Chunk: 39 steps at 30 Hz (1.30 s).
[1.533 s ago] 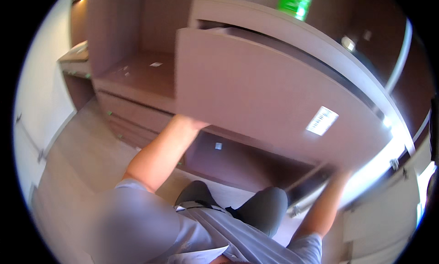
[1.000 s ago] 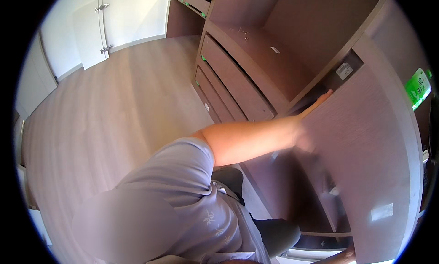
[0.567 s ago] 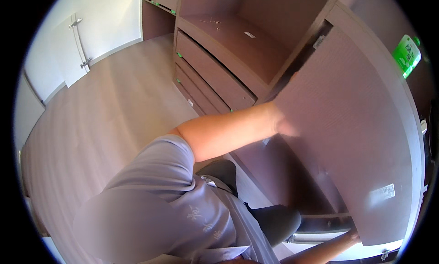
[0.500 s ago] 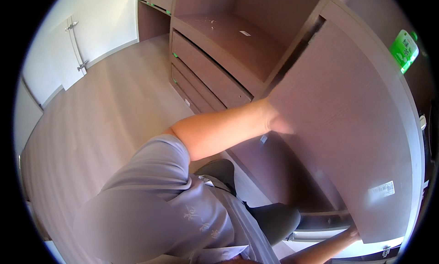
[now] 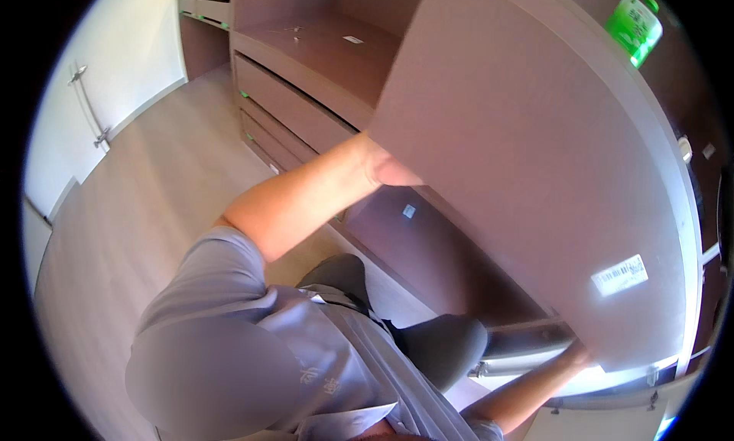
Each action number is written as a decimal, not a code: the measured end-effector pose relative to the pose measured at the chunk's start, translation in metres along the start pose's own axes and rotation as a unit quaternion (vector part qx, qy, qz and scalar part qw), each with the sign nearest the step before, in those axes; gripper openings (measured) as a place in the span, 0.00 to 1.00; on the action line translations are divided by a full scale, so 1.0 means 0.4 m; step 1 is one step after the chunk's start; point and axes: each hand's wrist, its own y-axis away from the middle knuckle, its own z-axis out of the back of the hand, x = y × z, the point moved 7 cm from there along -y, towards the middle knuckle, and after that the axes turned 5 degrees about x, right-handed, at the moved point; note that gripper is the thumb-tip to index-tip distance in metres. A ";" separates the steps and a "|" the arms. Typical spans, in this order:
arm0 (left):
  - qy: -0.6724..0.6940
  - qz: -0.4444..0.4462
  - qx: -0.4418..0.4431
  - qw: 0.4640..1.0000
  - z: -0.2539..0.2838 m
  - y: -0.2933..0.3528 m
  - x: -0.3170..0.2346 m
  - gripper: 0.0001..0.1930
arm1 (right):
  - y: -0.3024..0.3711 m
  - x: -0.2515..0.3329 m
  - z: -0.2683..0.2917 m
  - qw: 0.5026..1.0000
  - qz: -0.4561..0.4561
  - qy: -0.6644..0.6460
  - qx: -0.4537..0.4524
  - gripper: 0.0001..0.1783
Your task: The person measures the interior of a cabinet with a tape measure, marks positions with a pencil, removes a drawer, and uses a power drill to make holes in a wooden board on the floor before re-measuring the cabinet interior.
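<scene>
A large mauve-brown cabinet panel (image 5: 527, 150) with a white barcode label (image 5: 619, 276) stands tilted before me. My left hand (image 5: 391, 168) grips its left edge, the fingers out of sight behind the board. Down at the panel's lower corner, my right hand (image 5: 579, 355) holds the edge; its fingers are mostly hidden too. Behind the board lies a dark lower compartment (image 5: 459, 250) of the cabinet, with a small pale sticker (image 5: 409, 211) inside.
Beyond my left arm are cabinet drawers (image 5: 290, 97) under an open shelf (image 5: 329, 47) with small loose bits on it. A green bottle (image 5: 636, 30) stands past the panel's far edge. White boards with hinges (image 5: 101, 137) lean at the left wall. My knee (image 5: 443, 349) is close to the compartment.
The panel has shifted left and up with both hands on it, and now covers more of the shelf. My view has turned somewhat to the right.
</scene>
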 end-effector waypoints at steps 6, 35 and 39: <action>-0.032 -0.037 -0.044 0.998 -0.007 0.091 -0.023 0.20 | 0.103 0.031 0.038 1.000 0.008 0.004 -0.010 0.26; -0.122 0.082 -0.032 0.989 -0.127 0.309 -0.080 0.42 | 0.592 0.252 -0.123 0.977 0.178 0.087 -0.074 0.26; -0.087 0.154 0.031 0.984 -0.134 0.318 -0.006 0.46 | 0.742 0.209 -0.124 0.969 0.182 0.117 -0.120 0.26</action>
